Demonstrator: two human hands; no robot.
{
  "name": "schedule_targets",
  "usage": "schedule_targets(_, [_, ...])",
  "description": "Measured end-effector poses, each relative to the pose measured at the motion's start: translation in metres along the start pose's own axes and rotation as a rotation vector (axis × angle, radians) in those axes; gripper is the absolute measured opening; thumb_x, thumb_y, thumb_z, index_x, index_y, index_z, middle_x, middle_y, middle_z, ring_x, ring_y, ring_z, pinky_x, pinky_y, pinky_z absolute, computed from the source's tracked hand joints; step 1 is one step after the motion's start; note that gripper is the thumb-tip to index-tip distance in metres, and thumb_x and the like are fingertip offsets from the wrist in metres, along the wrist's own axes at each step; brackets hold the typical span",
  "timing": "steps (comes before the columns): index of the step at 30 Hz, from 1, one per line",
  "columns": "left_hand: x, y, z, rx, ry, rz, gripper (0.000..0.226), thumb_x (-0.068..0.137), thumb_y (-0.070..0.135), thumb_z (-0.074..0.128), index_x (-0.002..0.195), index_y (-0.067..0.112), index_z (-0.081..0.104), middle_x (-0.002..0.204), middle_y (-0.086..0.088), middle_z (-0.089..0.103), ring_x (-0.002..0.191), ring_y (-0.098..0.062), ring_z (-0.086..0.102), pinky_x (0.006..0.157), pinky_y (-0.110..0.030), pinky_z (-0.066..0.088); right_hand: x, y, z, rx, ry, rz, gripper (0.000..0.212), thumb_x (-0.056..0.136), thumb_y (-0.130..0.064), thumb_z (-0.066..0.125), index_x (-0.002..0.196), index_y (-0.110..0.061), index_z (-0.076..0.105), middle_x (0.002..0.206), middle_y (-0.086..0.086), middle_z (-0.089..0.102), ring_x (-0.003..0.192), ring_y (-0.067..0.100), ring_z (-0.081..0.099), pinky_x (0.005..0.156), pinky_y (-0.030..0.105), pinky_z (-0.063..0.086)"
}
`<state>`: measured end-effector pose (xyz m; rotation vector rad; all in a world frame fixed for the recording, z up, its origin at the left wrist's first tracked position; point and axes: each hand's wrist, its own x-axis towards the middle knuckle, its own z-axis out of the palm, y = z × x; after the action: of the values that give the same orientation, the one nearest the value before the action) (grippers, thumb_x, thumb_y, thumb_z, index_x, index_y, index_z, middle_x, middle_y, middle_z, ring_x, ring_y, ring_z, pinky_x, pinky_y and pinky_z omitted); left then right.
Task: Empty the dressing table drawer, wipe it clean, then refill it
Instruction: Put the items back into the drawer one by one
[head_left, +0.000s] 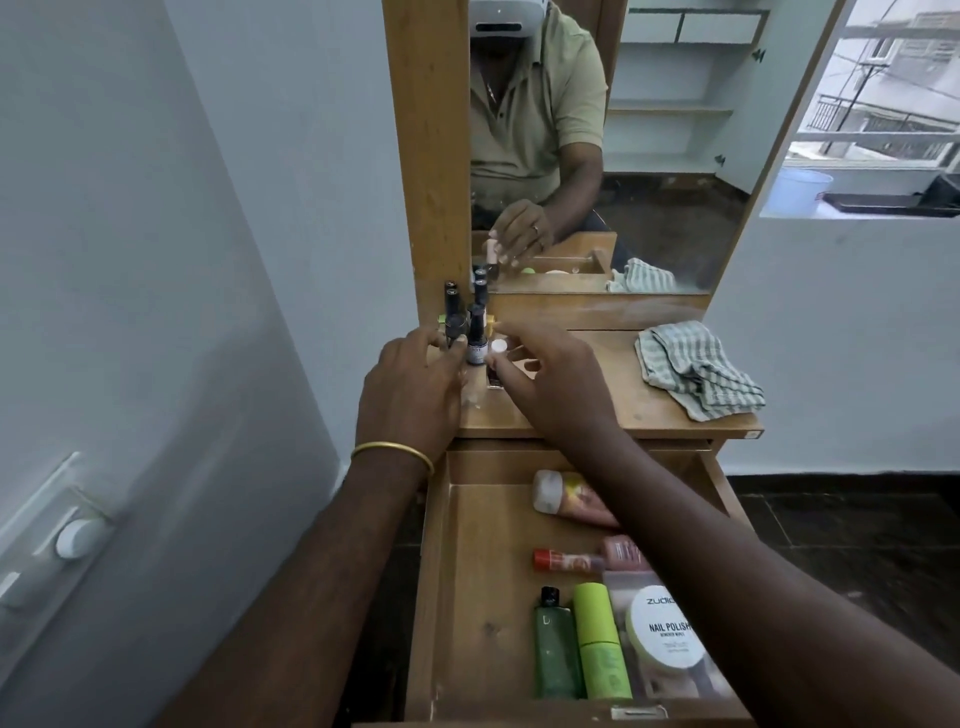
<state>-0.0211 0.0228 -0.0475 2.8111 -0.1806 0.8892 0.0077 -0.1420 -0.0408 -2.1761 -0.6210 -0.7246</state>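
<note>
On the dressing table top (597, 384), both hands reach into a cluster of small dark bottles (470, 322). The left hand (415, 384) curls round one; the right hand (545, 374) pinches a white-capped item (498, 347) (mostly hidden). The open drawer (467, 571) below holds tubes and a nail-polish-remover tub (662, 631), partly covered by the right forearm.
</note>
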Motion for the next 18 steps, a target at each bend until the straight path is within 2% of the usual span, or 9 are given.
schedule_targets(5, [-0.001,0.002,-0.005,0.027,0.024,0.059,0.025,0.085,0.013,0.07,0.109,0.009,0.072,0.115,-0.012,0.07,0.096,-0.033,0.065,0.077,-0.041,0.055,-0.006,-0.007,-0.011,0.1,0.011,0.072,0.022,0.09,-0.015,0.068,0.112,-0.011,0.071,0.106,0.003,0.069,0.086,0.014,0.066,0.074,0.032,0.058])
schedule_targets(8, [-0.001,0.007,-0.014,0.044,-0.015,0.071,0.021,0.079,0.011,0.076,0.1,0.009,0.074,0.094,-0.012,0.075,0.082,-0.032,0.069,0.069,-0.038,0.055,-0.015,-0.014,-0.021,0.136,0.006,0.087,0.019,0.09,-0.015,0.069,0.108,-0.012,0.072,0.103,0.001,0.068,0.086,0.011,0.066,0.073,0.028,0.058])
schedule_targets(10, [0.0,0.01,-0.021,0.088,-0.044,0.078,0.021,0.075,0.011,0.08,0.095,0.011,0.076,0.085,-0.012,0.075,0.075,-0.032,0.068,0.064,-0.035,0.054,-0.023,-0.018,-0.03,0.141,-0.006,0.11,0.02,0.089,-0.015,0.07,0.109,-0.014,0.071,0.104,-0.002,0.066,0.086,0.006,0.064,0.073,0.02,0.056])
schedule_targets(15, [-0.014,0.016,-0.045,-0.009,-0.065,0.123,0.025,0.081,0.013,0.075,0.107,0.014,0.075,0.102,-0.009,0.075,0.09,-0.033,0.068,0.076,-0.04,0.054,-0.051,-0.035,-0.051,0.171,-0.079,0.256,0.019,0.087,-0.018,0.073,0.106,-0.016,0.071,0.103,-0.004,0.066,0.084,0.003,0.064,0.071,0.013,0.05])
schedule_targets(18, [-0.044,0.026,-0.065,-0.156,-0.202,0.08,0.023,0.086,0.019,0.068,0.109,0.022,0.074,0.107,-0.001,0.072,0.097,-0.026,0.063,0.083,-0.041,0.053,-0.077,-0.05,-0.059,0.17,-0.22,0.357,0.01,0.086,-0.02,0.073,0.095,-0.023,0.07,0.089,-0.01,0.065,0.074,-0.002,0.06,0.061,0.01,0.043])
